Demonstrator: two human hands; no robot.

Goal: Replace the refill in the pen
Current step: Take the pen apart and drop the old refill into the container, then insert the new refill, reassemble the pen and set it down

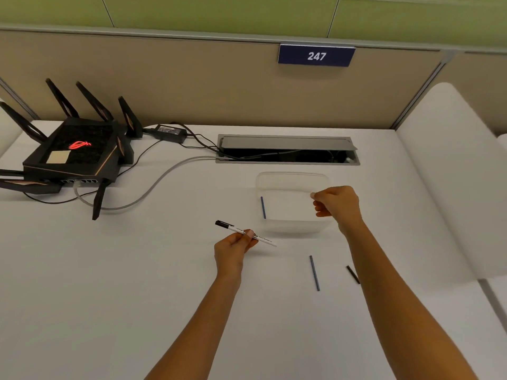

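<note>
Head view: pen (245,233) is pinched in the left hand (235,244), just short of the clear tub (292,201). Right hand (336,202) is curled, seemingly empty, over the tub's right rim; the blue refill (263,207) inside lies leftward of it, long axis near-to-far. A second refill (315,272) lies on the counter (109,270).

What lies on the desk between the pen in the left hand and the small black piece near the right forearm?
In the head view, a blue refill lies between the pen and the black piece.

desk (137,283): matt white, smooth | container (292,224): clear plastic | pen (247,233): white plastic | cable hatch (286,142): brushed grey metal
</note>
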